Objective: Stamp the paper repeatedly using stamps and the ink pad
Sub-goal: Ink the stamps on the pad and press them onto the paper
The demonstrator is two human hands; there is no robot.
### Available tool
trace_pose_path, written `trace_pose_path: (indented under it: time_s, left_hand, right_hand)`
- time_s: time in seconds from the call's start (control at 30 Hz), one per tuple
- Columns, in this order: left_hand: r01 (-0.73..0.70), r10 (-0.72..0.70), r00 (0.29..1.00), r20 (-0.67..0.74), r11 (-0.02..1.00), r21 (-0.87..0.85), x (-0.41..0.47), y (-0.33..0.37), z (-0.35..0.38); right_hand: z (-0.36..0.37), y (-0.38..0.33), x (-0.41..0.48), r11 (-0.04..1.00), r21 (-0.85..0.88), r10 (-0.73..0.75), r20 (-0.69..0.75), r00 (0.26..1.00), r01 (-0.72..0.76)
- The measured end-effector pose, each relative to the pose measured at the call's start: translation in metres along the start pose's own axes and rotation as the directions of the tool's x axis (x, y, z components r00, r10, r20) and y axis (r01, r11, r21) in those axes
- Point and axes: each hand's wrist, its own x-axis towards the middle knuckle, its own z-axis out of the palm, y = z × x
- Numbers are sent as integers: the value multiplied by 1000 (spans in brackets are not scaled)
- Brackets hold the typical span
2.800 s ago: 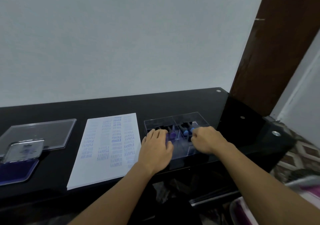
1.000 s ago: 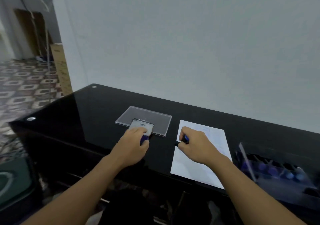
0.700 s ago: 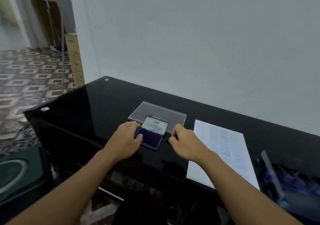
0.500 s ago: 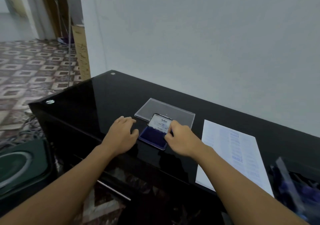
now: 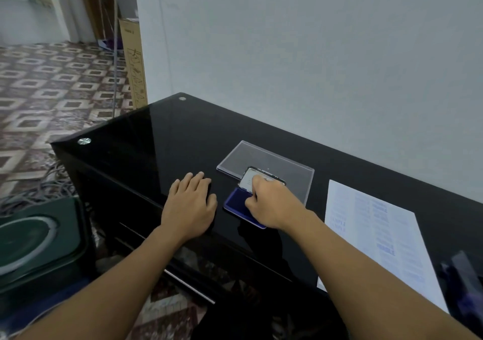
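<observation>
Since half a second ago the left hand has slid away from the ink pad, and the right hand has come from the pad's raised lid down over its blue surface. The left hand now lies flat on the black table just to the left of the pad, with the fingers straight and a little spread, and it holds nothing. The right hand is closed like a fist and sits on the right part of the pad. The stamp it carried a second ago is hidden under the fingers, so I cannot see how it touches the ink. The pad lies open near the front edge of the table, and its lid leans back against a clear plastic cover behind it. The paper, with rows of pale blue prints, lies to the right, apart from the pad. A blurred dark box is at the paper's right edge.
</observation>
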Motion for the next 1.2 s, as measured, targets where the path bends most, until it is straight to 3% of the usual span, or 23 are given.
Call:
trace_pose_path:
  time_s: [0.17, 0.3, 0.7, 1.2]
  left_hand:
    - [0, 1, 1000, -16, 999, 37, -1, 1, 2]
    - [18, -17, 999, -41, 999, 32, -3, 3, 1]
    - [41, -39, 997, -59, 999, 30, -2, 5, 4]
    - [41, -39, 998, -45, 998, 45, -1, 5, 4]
  right_hand:
    - [6, -5, -2, 999, -45, 23, -65, 998, -26]
    - [10, -3, -1, 996, 41, 77, -93, 993, -74]
    - [8, -4, 15, 993, 74, 94, -39, 995, -91]
    - [18, -6, 2, 993, 71, 97, -100, 990, -90]
